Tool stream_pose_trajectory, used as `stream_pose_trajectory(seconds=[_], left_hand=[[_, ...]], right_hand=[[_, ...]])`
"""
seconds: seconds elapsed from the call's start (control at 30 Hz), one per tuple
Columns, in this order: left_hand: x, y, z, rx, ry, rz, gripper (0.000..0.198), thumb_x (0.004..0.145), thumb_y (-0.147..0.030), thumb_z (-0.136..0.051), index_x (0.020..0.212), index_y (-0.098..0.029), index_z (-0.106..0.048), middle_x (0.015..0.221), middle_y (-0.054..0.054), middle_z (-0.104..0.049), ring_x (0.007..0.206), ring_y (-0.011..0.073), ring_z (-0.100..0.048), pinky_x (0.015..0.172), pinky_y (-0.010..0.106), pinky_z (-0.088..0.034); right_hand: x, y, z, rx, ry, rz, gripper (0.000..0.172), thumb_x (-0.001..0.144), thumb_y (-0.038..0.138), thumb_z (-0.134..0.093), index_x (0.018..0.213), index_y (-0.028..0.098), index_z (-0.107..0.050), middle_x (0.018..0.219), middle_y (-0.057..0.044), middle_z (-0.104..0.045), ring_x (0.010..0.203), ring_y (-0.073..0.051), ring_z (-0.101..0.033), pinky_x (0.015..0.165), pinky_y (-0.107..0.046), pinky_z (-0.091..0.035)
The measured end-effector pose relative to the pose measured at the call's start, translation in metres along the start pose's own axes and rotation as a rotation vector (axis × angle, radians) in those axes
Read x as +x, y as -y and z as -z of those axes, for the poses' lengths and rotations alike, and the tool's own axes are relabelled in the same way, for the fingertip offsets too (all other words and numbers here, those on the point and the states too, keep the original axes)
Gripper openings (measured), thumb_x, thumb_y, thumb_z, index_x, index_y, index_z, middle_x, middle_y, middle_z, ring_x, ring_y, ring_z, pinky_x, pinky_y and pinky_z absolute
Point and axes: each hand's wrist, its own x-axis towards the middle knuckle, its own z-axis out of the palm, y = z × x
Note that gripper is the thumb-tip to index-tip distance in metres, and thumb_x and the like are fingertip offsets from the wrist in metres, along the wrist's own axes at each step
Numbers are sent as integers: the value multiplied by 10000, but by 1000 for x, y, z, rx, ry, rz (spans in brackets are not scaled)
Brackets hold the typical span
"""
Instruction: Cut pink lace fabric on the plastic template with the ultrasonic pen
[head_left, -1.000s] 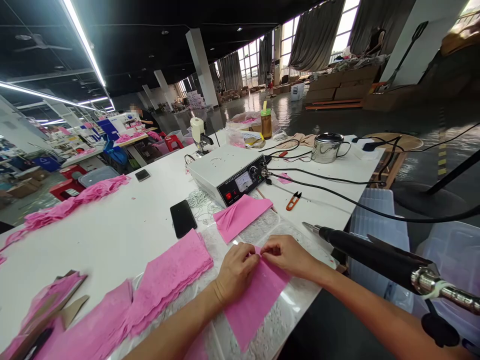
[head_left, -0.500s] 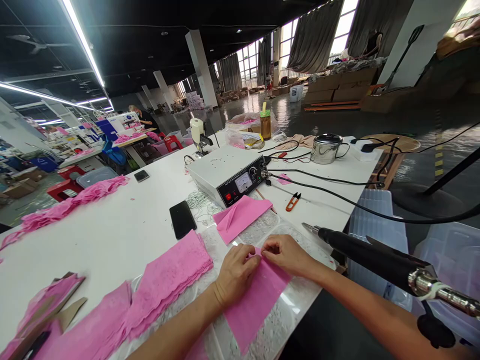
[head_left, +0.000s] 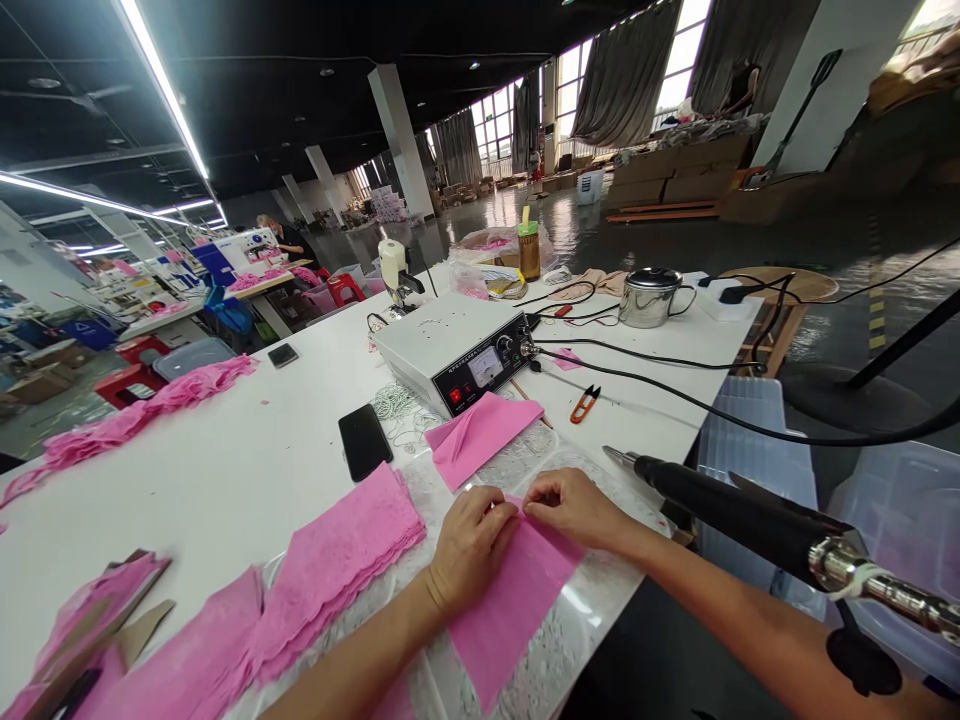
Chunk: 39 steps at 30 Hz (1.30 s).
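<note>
- Two bare hands meet at the top edge of a thin pink cloth (head_left: 517,600), just in front of where the worker sits or stands; I cannot see which.
- Left hand (head_left: 472,545): resting on the cloth, fingers curled, thumb and forefinger seemingly pinched on its upper edge.
- Right hand (head_left: 571,508): thumb and forefinger drawn together on the same edge, close beside the left fingertips. What lies right between the tips is too small to tell from here.
- The cloth lies slantwise on a clear mat (head_left: 562,625) at the near side of the white table (head_left: 300,430), one corner pointing toward the worker.
- Hardly anything has changed over the last second: both hands and the cloth sit almost where they were, so I take this as fine fingertip work at one spot.
- Beyond the hands lies a folded pink piece (head_left: 480,440); a pink stack (head_left: 337,570) spreads to the left.
- A black-handled tool (head_left: 720,495) points in from the right, its tip apart from the cloth.
</note>
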Motion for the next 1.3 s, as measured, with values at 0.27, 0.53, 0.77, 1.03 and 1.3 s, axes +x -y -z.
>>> stream_pose_trajectory(seconds=[0.27,0.53,0.77,1.03,1.3], left_hand=[[1,-1,2,4,3,-10,202,987,-164,-471,909,-198,-654,877,40,-603,758,156,-552,661,277,-474],[-2,1,2,4,-28,-13,208,977,-140,-470,933,-207,-662,900,45,-614,750,154,-557,649,278,-466],[-2,1,0,15,-44,-24,186,974,-155,-498,932,-203,-673,909,52,-622,754,155,-563,629,270,-471],[-1,0,1,25,-51,-31,191,982,-174,-498,941,-207,-681,926,53,-625,754,155,-564,629,277,-480],[1,-1,1,4,-47,-39,190,965,-133,-504,922,-208,-673,950,54,-631,746,151,-539,637,277,-459]], right_hand=[[0,2,-1,-5,-19,-11,171,725,159,-580,594,182,-689,606,1,-641,601,-140,-546,577,-260,-395],[2,0,-2,-15,-56,-37,161,720,145,-556,593,183,-649,567,14,-603,581,-135,-511,554,-256,-369],[1,1,0,28,-13,-19,148,759,203,-591,688,178,-719,677,-11,-685,632,-145,-574,590,-258,-423],[0,0,-2,12,8,-5,131,727,185,-608,646,189,-710,648,-2,-669,610,-140,-560,562,-249,-397],[0,0,-3,-9,-25,-25,126,708,179,-584,596,191,-640,585,16,-602,576,-131,-503,545,-249,-358]])
